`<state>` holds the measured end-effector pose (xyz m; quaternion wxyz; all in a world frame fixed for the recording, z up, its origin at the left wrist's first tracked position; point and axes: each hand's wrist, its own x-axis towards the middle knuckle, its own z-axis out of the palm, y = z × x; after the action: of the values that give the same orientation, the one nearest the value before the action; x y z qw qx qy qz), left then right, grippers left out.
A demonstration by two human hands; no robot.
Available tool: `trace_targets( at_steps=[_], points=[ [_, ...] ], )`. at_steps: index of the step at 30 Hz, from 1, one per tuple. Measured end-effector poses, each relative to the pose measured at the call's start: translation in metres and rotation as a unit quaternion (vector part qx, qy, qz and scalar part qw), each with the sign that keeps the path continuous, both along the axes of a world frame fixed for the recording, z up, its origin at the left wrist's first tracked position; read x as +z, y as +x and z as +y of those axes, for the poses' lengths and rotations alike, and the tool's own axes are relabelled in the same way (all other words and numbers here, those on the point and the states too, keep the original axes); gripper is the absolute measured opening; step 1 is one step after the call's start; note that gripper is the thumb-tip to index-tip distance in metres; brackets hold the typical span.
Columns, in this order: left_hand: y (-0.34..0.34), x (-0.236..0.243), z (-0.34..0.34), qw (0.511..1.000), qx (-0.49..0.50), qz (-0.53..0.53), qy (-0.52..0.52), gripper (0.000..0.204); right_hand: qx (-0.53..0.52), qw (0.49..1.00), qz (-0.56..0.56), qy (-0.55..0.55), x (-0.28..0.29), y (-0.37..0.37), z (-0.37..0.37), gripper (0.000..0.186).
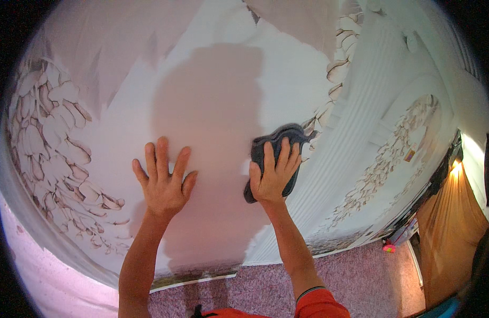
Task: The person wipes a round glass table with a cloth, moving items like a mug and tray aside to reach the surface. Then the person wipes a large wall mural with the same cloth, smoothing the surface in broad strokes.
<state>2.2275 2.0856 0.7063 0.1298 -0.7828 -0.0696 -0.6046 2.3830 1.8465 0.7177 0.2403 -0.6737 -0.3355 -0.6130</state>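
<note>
A wall covered with a pale printed wall covering (pixel 128 116) fills most of the view, patterned with cream, brown-edged petal shapes. My left hand (pixel 164 180) lies flat against it, fingers spread, with nothing in it. To its right, my right hand (pixel 276 172) presses a folded dark grey cloth (pixel 294 132) to the wall. The fingers of that hand are stretched over the cloth, whose edges stick out above and beside them. My shadow (pixel 210 95) falls on the wall between and above the two hands.
Purplish speckled carpet (pixel 340 275) runs along the wall's foot. On the right, the wall turns into another patterned stretch (pixel 382 164) bearing a small coloured tag (pixel 409 155). Beyond it hangs a brown-orange curtain (pixel 448 228). A small pink object (pixel 389 247) lies near the floor.
</note>
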Motion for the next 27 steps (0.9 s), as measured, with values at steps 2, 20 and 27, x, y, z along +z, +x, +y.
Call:
trace_targets(
  at_steps=[2, 20, 27],
  points=[
    [0.0, -0.001, -0.004, 0.999, -0.003, 0.034, -0.022, 0.062, -0.004, 1.0, -0.009, 0.005, -0.016, 0.003, 0.001, 0.054],
    [-0.001, 0.0, 0.003, 1.0, -0.031, 0.006, 0.002, 0.061, 0.012, 0.998, 0.018, 0.054, 0.013, -0.03, 0.059, 0.055],
    [-0.001, 0.0, 0.0, 1.0, -0.022, 0.015, -0.003, 0.061, 0.02, 0.999, 0.04, 0.021, -0.029, -0.036, 0.067, 0.055]
  ],
)
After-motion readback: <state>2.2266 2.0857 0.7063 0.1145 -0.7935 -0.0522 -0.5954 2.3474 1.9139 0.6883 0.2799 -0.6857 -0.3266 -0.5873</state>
